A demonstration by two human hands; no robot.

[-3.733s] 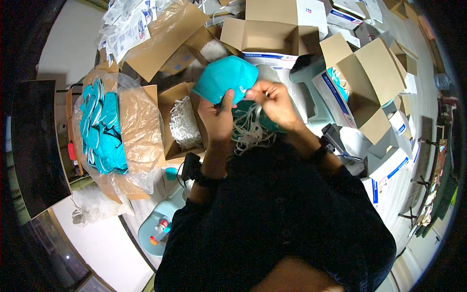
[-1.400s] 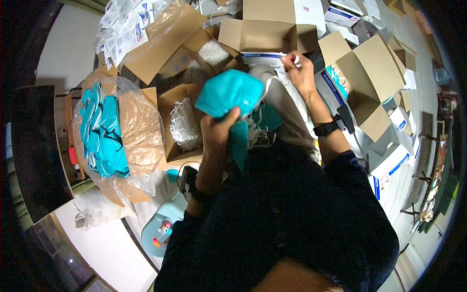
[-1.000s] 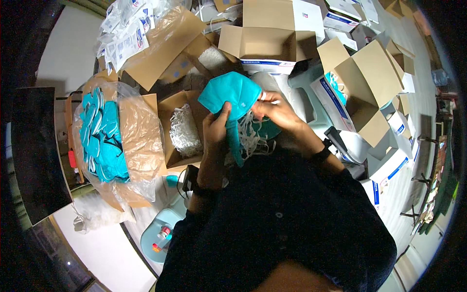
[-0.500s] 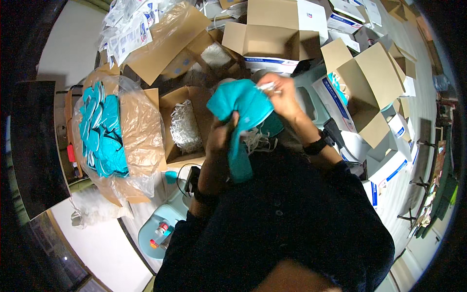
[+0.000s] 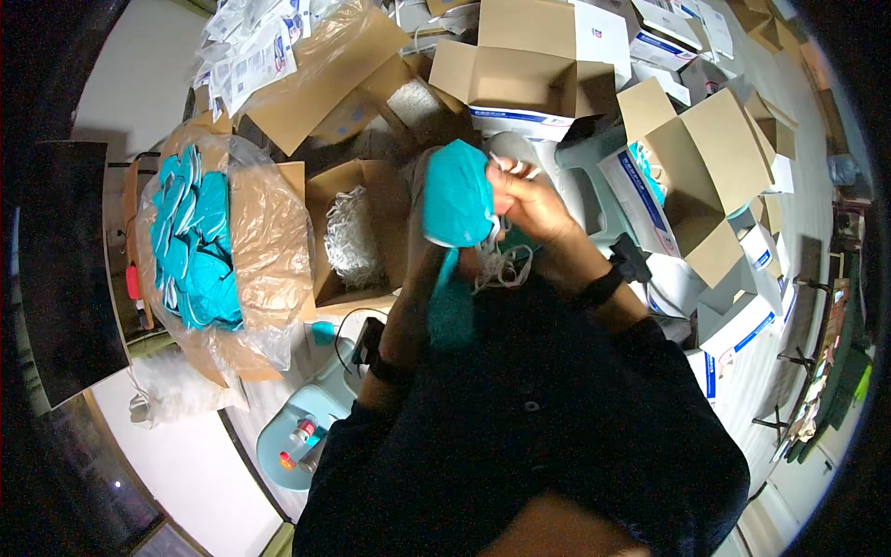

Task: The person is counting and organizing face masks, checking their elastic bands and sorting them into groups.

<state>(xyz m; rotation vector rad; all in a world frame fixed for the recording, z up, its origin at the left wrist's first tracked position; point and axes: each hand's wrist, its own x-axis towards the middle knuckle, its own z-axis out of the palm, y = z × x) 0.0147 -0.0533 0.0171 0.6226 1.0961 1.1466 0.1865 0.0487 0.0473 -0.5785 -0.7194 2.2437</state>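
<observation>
A teal cup-shaped face mask (image 5: 458,197) is held up in front of my body. My right hand (image 5: 527,200) pinches its right edge, with a white strap between the fingers. White elastic straps (image 5: 501,265) dangle in loops below the mask. My left hand (image 5: 424,263) is in shadow at the mask's lower left; its fingers are hidden, so their grip cannot be made out. Below, more teal material (image 5: 452,311) hangs against my dark clothing. To the left, an open carton (image 5: 320,218) holds a heap of white elastic straps (image 5: 354,239).
A plastic-lined carton (image 5: 269,251) at the left is heaped with teal masks (image 5: 200,251). At the right, an open carton (image 5: 715,139) contains some masks. Another open carton (image 5: 520,79) stands ahead. A pale blue stool (image 5: 288,432) carries a small bottle (image 5: 303,431).
The mask has turned more upright and its rounded face now shows. My right hand has moved slightly lower along its edge. My left hand has slipped largely out of sight.
</observation>
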